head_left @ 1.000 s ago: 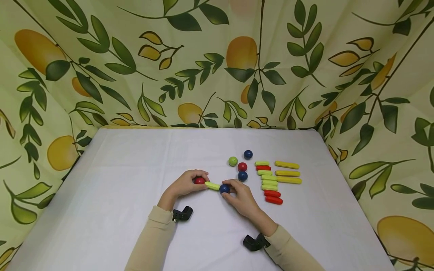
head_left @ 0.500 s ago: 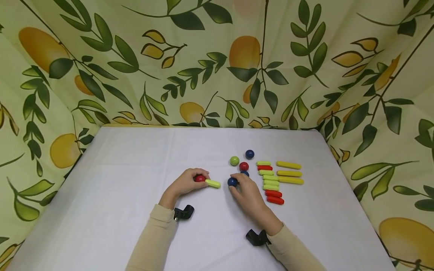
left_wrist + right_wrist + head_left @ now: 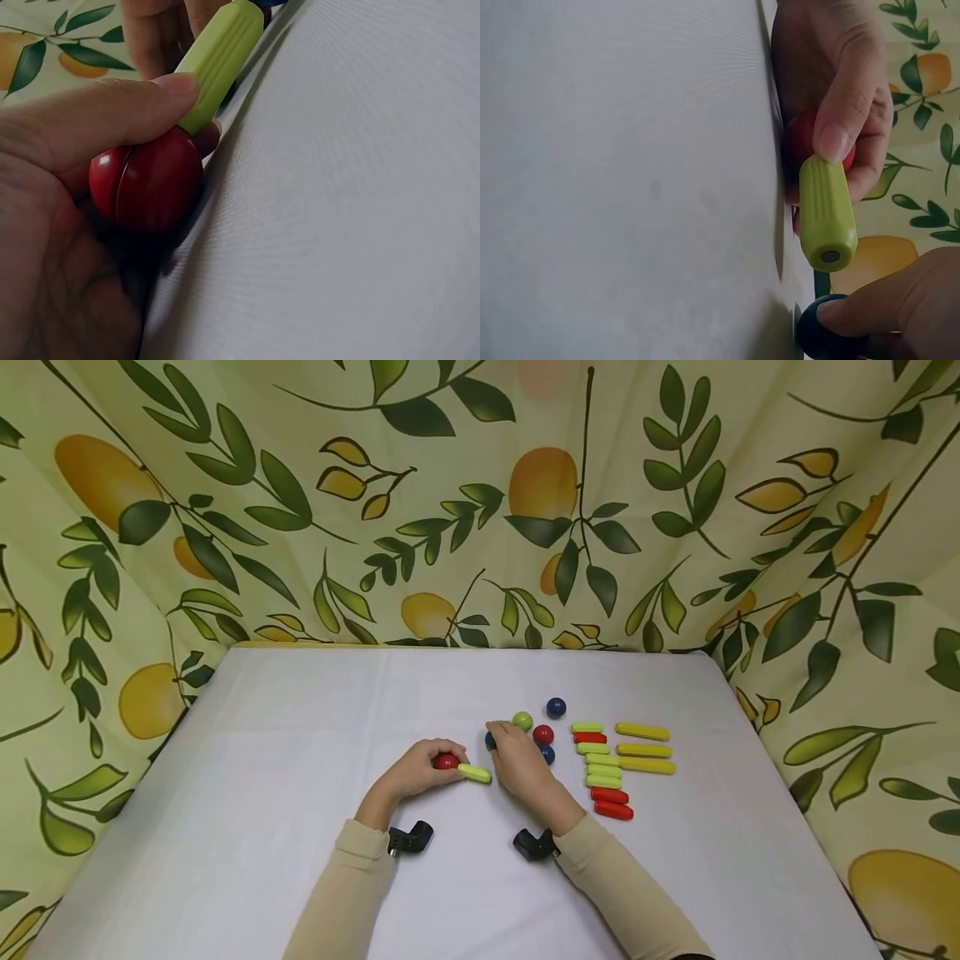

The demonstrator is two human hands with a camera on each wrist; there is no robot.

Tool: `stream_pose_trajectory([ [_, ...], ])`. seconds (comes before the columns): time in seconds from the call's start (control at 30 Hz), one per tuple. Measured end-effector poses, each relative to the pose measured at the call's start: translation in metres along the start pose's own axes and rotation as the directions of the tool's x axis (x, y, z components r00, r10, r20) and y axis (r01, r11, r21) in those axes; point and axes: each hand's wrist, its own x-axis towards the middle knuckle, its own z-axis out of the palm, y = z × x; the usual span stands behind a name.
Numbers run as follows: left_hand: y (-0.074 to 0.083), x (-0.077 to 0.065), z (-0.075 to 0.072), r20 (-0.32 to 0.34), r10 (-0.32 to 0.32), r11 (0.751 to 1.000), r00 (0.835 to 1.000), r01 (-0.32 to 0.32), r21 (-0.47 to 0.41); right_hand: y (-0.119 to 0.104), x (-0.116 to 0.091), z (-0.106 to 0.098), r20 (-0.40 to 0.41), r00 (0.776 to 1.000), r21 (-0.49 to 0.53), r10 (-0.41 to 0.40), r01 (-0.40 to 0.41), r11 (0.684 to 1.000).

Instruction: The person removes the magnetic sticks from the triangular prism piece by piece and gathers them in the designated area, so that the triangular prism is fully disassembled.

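Observation:
My left hand [image 3: 420, 768] pinches a short light-green stick [image 3: 475, 773] by one end, where it meets a red ball [image 3: 447, 762]. In the left wrist view the thumb lies over that end of the stick, and a groove runs around the ball. The stick's free end has a small dark grey disc, seen in the right wrist view. My right hand [image 3: 528, 768] holds a dark blue ball [image 3: 829, 330] between thumb and fingers, apart from the stick. From the head, that ball is mostly hidden behind the fingers.
Beyond my right hand lie a green ball [image 3: 522, 721], a red ball [image 3: 543, 734] and two blue balls [image 3: 556, 707]. To the right are several short green and red sticks [image 3: 613, 811] and three longer yellow sticks [image 3: 642, 732]. A patterned curtain [image 3: 420, 527] surrounds the white table.
My right hand has drawn the blue ball off the stick's free end, first rightward, then back left and farther up the table. My left hand keeps its hold, nearly still.

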Motion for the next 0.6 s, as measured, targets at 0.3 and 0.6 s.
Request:
stream_pose_trajectory([
  [0.3, -0.016, 0.006, 0.003, -0.026, 0.042, 0.999, 0.999, -0.041, 0.028, 0.000, -0.021, -0.005, -0.002, 1.000, 0.028, 0.027, -0.027, 0.999],
  [0.6, -0.017, 0.007, 0.002, -0.026, 0.053, 0.998, 0.998, -0.052, 0.023, -0.002, -0.049, -0.006, -0.119, 0.989, 0.064, -0.085, 0.093, 0.994],
])
